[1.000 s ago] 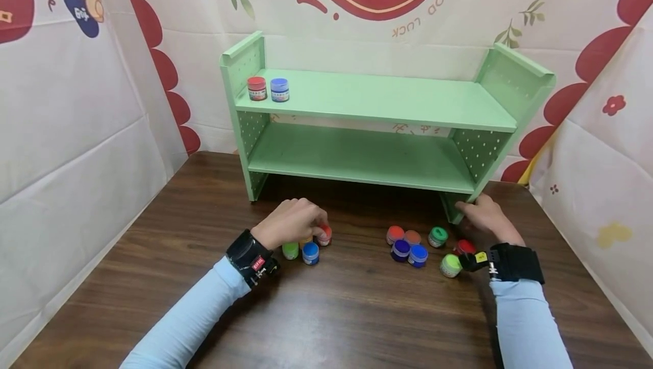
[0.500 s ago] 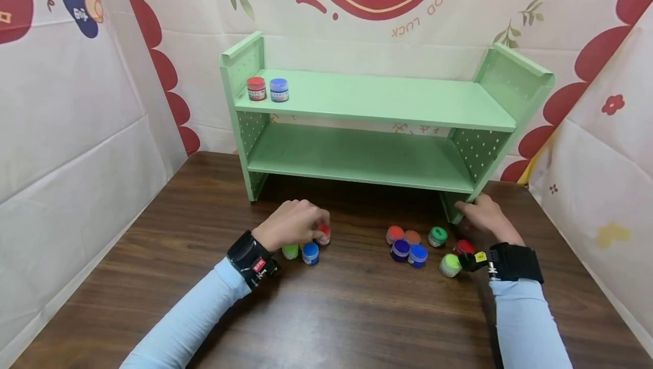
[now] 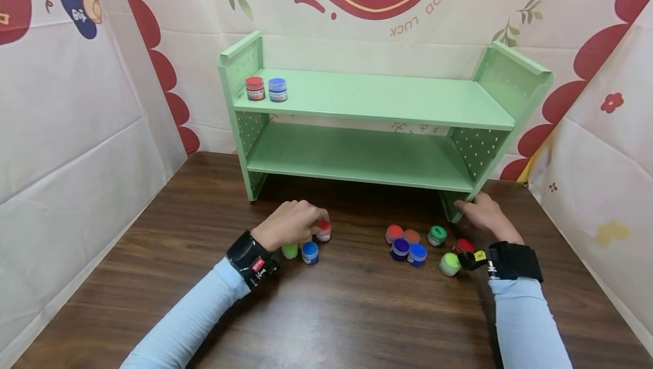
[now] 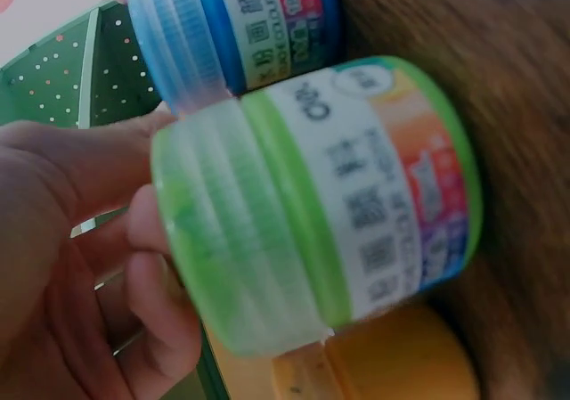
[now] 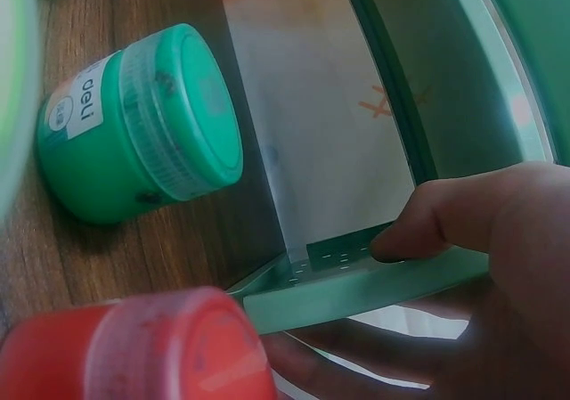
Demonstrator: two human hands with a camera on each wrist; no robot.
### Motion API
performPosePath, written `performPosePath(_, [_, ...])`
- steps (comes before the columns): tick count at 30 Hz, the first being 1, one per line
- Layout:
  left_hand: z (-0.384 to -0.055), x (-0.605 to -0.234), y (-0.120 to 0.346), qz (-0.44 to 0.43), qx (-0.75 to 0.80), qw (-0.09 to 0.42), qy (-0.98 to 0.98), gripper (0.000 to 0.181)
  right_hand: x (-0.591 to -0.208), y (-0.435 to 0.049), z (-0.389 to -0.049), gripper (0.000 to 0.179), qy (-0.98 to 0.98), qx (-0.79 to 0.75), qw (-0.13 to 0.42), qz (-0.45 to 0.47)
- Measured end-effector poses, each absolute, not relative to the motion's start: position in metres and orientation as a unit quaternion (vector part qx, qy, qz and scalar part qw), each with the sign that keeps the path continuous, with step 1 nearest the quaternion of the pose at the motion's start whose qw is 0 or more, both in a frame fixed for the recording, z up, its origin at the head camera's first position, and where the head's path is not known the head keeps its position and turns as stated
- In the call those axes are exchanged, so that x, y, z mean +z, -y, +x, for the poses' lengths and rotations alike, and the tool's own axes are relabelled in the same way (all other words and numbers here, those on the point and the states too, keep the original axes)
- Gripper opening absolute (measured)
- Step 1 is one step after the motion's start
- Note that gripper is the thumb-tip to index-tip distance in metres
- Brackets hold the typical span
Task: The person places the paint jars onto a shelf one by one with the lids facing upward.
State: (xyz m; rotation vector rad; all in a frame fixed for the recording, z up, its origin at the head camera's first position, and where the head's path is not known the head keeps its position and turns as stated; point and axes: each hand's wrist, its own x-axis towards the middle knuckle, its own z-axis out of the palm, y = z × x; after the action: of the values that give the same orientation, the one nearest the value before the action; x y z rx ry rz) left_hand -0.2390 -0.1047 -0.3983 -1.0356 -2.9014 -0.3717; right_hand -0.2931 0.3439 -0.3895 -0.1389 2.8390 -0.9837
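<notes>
My left hand (image 3: 291, 224) pinches a red paint jar (image 3: 324, 232) with fingertips and thumb, low over the table. Close by it are a light green paint jar (image 4: 383, 195), a blue paint jar (image 4: 276, 26) and an orange-yellow paint jar (image 4: 401, 355). In the left wrist view the light green one hides the red jar. My right hand (image 3: 487, 216) grips the right side panel of the light green two-tier shelf (image 3: 367, 97), with the thumb on its inner face and the fingers outside. A green paint jar (image 5: 142, 124) and another red paint jar (image 5: 142, 351) stand near that hand.
On the upper tier, at the left, are a red jar (image 3: 255, 89) and a blue jar (image 3: 278, 90). Several jars, including a dark blue one (image 3: 399, 249), cluster before the shelf's right half. A light green jar (image 3: 449, 264) stands by the right wrist. Printed cloth (image 3: 367, 54) hangs behind.
My left hand has shifted slightly at the red jar, showing more of its lid, and the orange-yellow jar is now covered in the head view. My right hand stays on the shelf.
</notes>
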Motion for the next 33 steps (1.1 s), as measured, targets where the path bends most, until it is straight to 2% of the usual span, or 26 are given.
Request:
performPosePath(10, [-0.240, -0.398, 0.106, -0.325, -0.110, 0.012, 0.939, 0.025, -0.391, -0.346, -0.293, 0.045, -0.940, -0.331, 0.068, -0.045])
performPosePath(18, [-0.242, -0.404, 0.103, -0.335, -0.104, 0.035, 0.936, 0.023, -0.391, -0.345, -0.292, 0.047, -0.941, -0.329, 0.070, -0.043])
performPosePath(25, [-0.240, -0.399, 0.104, -0.341, -0.091, 0.094, 0.931, 0.027, -0.392, -0.345, -0.293, 0.047, -0.939, -0.333, 0.069, -0.044])
performPosePath(33, [-0.230, -0.364, 0.116, -0.331, -0.133, 0.167, 0.919, 0.029, -0.391, -0.346, -0.294, 0.047, -0.941, -0.328, 0.069, -0.046])
